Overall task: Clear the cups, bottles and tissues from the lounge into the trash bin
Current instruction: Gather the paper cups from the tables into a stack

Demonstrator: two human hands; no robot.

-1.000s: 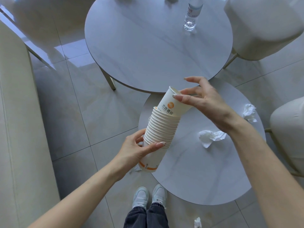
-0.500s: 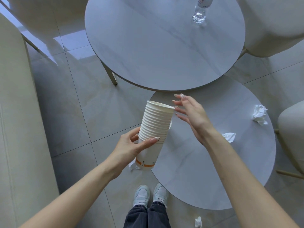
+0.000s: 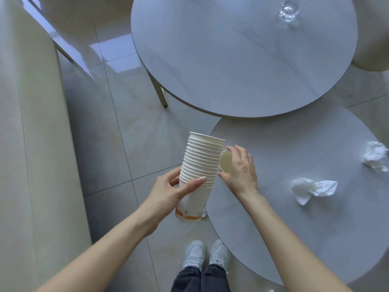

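Note:
My left hand (image 3: 168, 191) is shut around a tall stack of white paper cups (image 3: 200, 165) with an orange band at its base, held upright over the floor at the low table's left edge. Right beside the stack, my right hand (image 3: 242, 167) grips a single paper cup (image 3: 225, 161) whose round bottom faces me. Two crumpled tissues lie on the low round table (image 3: 294, 239), one (image 3: 313, 189) in the middle and the other (image 3: 375, 159) at the right edge. A clear plastic bottle (image 3: 289, 9) stands on the higher round table (image 3: 231, 60), cut off by the top edge.
A beige sofa (image 3: 25, 144) fills the left side. A pale chair (image 3: 374, 39) sits at the top right. Small tissue scraps lie on the tiled floor, one under the stack (image 3: 204, 213) and one at the bottom edge (image 3: 270, 290). My feet (image 3: 205, 252) stand by the low table.
My right hand pushed a cup down onto the stack, let go, then dropped beside the stack and closed on another cup. The left hand kept holding the stack.

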